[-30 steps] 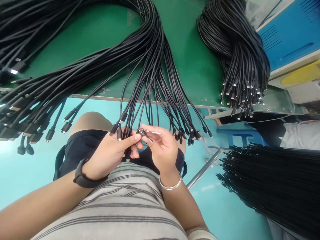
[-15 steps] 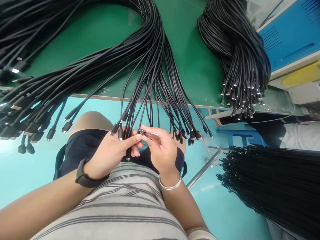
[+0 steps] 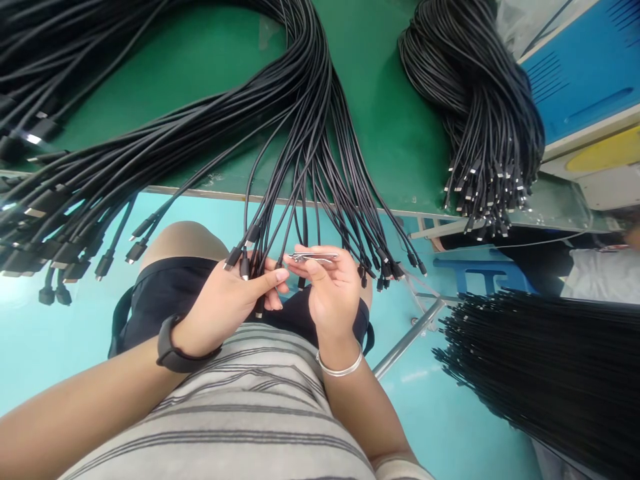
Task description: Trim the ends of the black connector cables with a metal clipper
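Over my lap, my left hand (image 3: pixel 237 290) is closed on several black cables (image 3: pixel 260 243), their connector ends poking out above and below the fingers. To its right, my right hand (image 3: pixel 327 283) grips a silver nail clipper (image 3: pixel 315 257) between thumb and fingers. The clipper lies nearly level, its jaw end pointing at my left hand and a small gap from the left thumb. Those cables belong to a thick black bundle (image 3: pixel 307 87) that hangs over the front edge of the green table (image 3: pixel 370 100). My left fingers partly hide the held ends.
More cable ends (image 3: pixel 65 233) hang off the table at the left. A coiled cable bundle (image 3: pixel 470 100) lies at the back right beside a blue machine (image 3: pixel 575 73). Lower right are a dense stack of black cables (image 3: pixel 550 360), a metal bar (image 3: pixel 410 337) and a blue stool (image 3: pixel 485 270).
My right hand has drawn the nail clipper slightly right and up, away from my left thumb, and turned it more level. My left hand keeps its hold on the cables, almost unmoved.
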The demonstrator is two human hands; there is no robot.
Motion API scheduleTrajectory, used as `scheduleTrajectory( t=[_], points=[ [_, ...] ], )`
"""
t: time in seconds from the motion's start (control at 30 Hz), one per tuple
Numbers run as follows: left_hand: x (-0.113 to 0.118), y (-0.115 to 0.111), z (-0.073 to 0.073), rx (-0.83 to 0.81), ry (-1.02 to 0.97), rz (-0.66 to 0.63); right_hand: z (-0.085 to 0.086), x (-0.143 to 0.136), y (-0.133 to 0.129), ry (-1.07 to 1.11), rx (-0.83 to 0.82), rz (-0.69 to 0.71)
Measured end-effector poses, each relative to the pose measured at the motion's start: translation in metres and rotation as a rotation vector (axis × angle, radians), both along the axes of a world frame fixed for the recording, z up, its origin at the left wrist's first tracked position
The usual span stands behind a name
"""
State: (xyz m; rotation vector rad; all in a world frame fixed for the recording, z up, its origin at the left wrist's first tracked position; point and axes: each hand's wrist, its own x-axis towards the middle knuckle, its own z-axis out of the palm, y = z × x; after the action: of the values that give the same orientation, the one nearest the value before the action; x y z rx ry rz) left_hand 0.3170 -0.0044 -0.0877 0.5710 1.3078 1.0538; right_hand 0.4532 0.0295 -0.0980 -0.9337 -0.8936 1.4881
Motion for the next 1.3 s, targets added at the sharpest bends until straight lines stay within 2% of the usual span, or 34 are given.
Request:
scheduleTrajectory(
  t=[0.1,0.17,0.27,0.33,0.43,0.53,0.63,0.73,0.87,0.97,1.03,1.17,1.23,1.3],
  points=[
    [0.001,0.002,0.002,-0.022,0.020,0.004,0.000,0.001,0.003,0.030,-0.005,0.015],
    [0.001,0.003,0.002,-0.032,0.043,-0.014,0.001,0.002,0.005,0.058,-0.020,0.086],
    [-0.001,0.000,0.000,-0.016,0.049,-0.112,0.006,0.005,0.009,0.056,-0.046,0.236],
    [-0.005,-0.005,-0.004,-0.018,-0.030,-0.179,0.010,0.008,0.011,-0.004,-0.055,0.286],
    [-0.011,-0.014,-0.006,-0.072,-0.216,-0.194,0.014,0.018,0.015,-0.166,-0.043,0.261],
    [-0.016,-0.018,-0.004,-0.110,-0.328,-0.173,0.014,0.030,0.017,-0.462,0.029,0.173],
    [-0.019,-0.015,0.001,-0.136,-0.386,-0.202,0.013,0.039,0.018,-0.763,0.141,0.077],
    [-0.020,-0.012,0.000,-0.186,-0.385,-0.248,0.013,0.039,0.018,-0.870,0.204,0.038],
    [-0.019,-0.013,-0.006,-0.240,-0.383,-0.326,0.016,0.034,0.011,-0.851,0.203,0.002],
    [-0.015,-0.016,-0.007,-0.214,-0.352,-0.279,0.018,0.028,-0.002,-0.794,0.188,-0.111],
    [-0.012,-0.018,-0.006,-0.154,-0.311,-0.228,0.019,0.021,-0.013,-0.609,0.137,-0.125],
    [-0.009,-0.022,-0.003,-0.012,-0.217,-0.180,0.019,0.008,-0.030,-0.088,-0.100,0.055],
    [-0.009,-0.023,-0.003,0.035,-0.177,-0.185,0.018,0.003,-0.034,0.028,-0.178,0.072],
    [-0.010,-0.024,-0.003,0.057,-0.156,-0.190,0.017,0.001,-0.034,0.056,-0.207,0.060]
  ],
)
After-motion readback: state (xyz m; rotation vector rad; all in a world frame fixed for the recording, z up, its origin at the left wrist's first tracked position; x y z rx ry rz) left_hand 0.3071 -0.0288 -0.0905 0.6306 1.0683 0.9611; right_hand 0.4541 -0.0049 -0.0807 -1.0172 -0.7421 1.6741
